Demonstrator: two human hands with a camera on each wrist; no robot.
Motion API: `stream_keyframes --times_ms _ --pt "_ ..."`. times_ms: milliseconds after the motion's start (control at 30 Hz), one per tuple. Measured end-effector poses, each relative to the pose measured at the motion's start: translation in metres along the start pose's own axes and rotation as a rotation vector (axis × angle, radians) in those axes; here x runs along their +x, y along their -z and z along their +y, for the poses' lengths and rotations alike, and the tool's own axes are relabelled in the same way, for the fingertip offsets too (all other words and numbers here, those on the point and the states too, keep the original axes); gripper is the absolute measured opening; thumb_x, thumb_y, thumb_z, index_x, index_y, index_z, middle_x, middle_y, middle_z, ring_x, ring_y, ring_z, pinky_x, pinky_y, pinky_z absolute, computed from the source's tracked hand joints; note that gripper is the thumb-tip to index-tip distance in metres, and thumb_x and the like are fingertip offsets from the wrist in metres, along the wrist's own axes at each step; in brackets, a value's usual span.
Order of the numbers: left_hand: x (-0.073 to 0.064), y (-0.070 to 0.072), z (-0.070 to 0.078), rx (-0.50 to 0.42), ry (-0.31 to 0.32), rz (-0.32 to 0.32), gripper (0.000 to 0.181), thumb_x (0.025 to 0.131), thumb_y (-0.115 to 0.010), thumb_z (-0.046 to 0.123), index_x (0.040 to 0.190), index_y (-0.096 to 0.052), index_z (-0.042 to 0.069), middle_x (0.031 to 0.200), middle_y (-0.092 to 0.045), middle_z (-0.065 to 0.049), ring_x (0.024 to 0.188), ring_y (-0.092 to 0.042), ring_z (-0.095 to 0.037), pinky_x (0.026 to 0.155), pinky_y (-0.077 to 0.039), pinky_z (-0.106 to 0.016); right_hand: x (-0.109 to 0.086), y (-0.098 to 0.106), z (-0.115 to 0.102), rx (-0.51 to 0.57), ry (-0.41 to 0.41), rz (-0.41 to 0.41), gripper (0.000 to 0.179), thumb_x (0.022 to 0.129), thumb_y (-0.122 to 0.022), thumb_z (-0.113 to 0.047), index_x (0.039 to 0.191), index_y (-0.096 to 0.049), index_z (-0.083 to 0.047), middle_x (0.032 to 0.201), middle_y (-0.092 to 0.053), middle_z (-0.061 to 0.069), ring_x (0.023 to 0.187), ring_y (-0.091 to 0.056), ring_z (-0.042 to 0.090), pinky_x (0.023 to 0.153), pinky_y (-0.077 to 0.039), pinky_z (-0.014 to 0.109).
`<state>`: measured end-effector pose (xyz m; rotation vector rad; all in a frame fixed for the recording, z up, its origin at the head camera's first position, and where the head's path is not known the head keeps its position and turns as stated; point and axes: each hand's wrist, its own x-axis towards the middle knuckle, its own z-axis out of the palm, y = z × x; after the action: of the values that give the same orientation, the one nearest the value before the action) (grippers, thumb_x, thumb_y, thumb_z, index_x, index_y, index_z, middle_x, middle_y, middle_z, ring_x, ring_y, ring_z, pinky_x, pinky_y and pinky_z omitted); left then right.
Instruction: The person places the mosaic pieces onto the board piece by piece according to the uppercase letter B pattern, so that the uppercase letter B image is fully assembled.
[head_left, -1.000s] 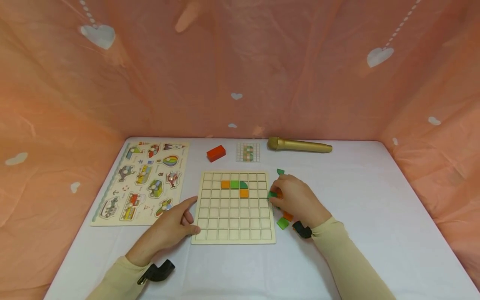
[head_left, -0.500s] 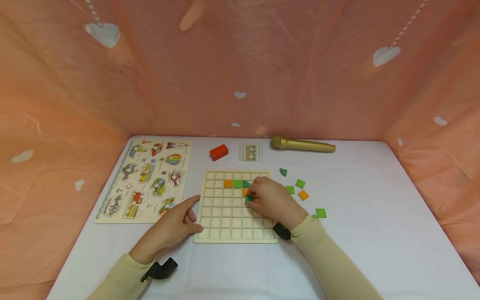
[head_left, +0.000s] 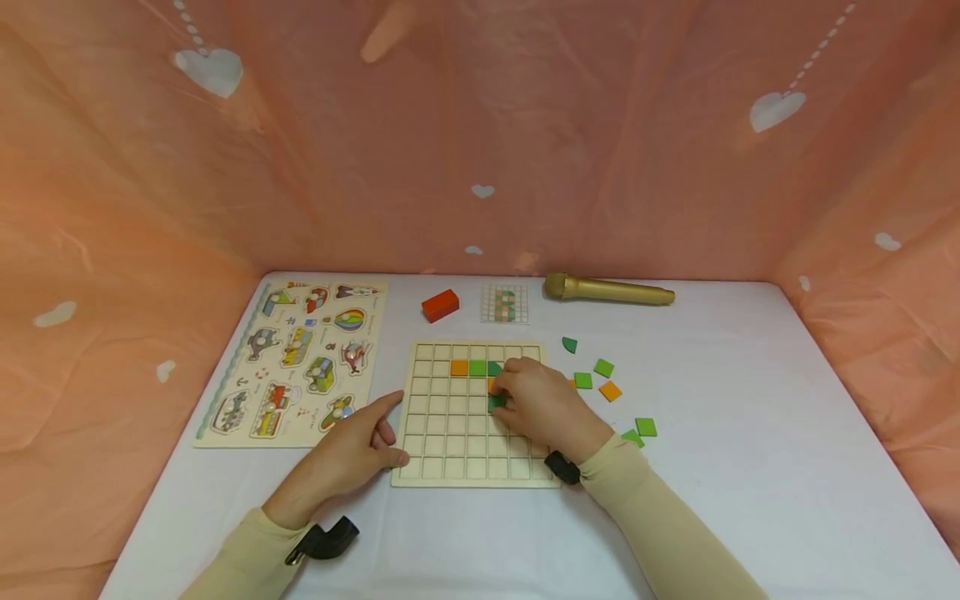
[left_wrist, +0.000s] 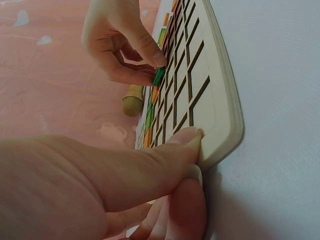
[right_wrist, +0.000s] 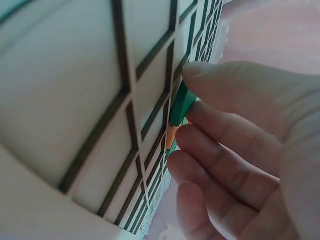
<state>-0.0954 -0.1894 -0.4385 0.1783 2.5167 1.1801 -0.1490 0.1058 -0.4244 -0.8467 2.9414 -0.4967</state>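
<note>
From my head view, the right hand (head_left: 547,408) pinches a dark green tile (head_left: 496,403) between thumb and fingers, over the grid board (head_left: 450,446) at a square just nearer than an orange tile (head_left: 491,385) partly covered by those fingers. In the far part of the board I see a row of an orange square (head_left: 460,367), a light green square (head_left: 477,367) and a dark green quarter-round (head_left: 494,367). The left hand (head_left: 337,458) has thumb and index finger spread wide, touching the board's left edge. Loose tiles (head_left: 603,367) lie on the desk (head_left: 750,467) to the right; a picture puzzle (head_left: 307,425) lies left, and beyond the board are a red block (head_left: 440,306), a pattern card (head_left: 504,304) and a gold microphone (head_left: 609,290). On my left wrist view, the left thumb rests at the board's near corner, a fingertip just beside it. On my right wrist view, the pinched tile tilts against the grid; I cannot tell whether it is seated.
</note>
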Motion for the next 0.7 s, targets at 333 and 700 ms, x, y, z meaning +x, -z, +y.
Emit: stream_keyframes --times_ms 333,700 --pt "-0.0003 0.0001 0.0001 -0.011 -0.009 -0.003 0.09 0.088 -0.088 0.011 0.164 -0.041 0.001 0.098 -0.062 -0.005 0.081 -0.055 -0.016 0.07 -0.043 -0.024 -0.0003 0.0005 0.001 0.008 -0.006 -0.002 0.014 0.091 -0.087 -0.02 0.103 -0.083 -0.016 0.099 -0.069 -0.004 0.098 -0.066 0.014 0.082 -0.059 0.034" --pt "0.0012 0.0003 0.0011 -0.028 0.005 -0.003 0.091 0.088 -0.088 0.011 0.164 -0.04 0.001 0.099 -0.061 -0.005 0.083 -0.054 -0.017 0.07 -0.042 -0.025 0.0006 0.003 0.0047 0.0 -0.005 0.021 0.011 0.093 -0.085 -0.019 0.103 -0.083 -0.015 0.099 -0.072 -0.003 0.097 -0.068 0.017 0.084 -0.06 0.035"
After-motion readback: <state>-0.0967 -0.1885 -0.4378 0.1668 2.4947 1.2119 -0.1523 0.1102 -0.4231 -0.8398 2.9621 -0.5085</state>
